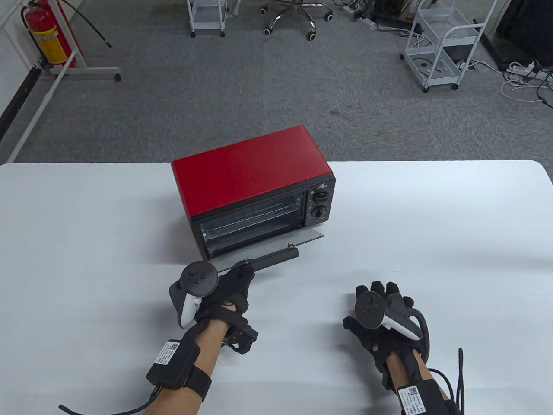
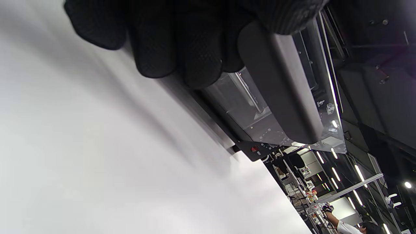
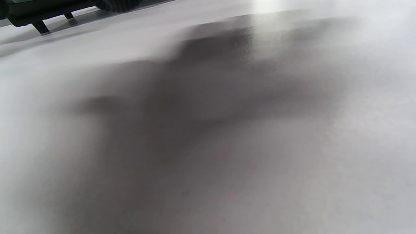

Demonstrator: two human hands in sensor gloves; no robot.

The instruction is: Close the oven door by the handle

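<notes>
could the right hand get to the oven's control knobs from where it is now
Probably yes: the right hand rests flat on the table, with only bare tabletop between it and the knobs; the open door lies further left.

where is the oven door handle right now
In the table view the handle runs along the open glass door's front edge, before the red oven, its left end held by the left hand.

A pale worktop (image 3: 292,162) fills nearly the whole right wrist view; a broad, blurred shadow (image 3: 195,91) lies across it; at top left, a dark base on small feet (image 3: 41,26).
</notes>
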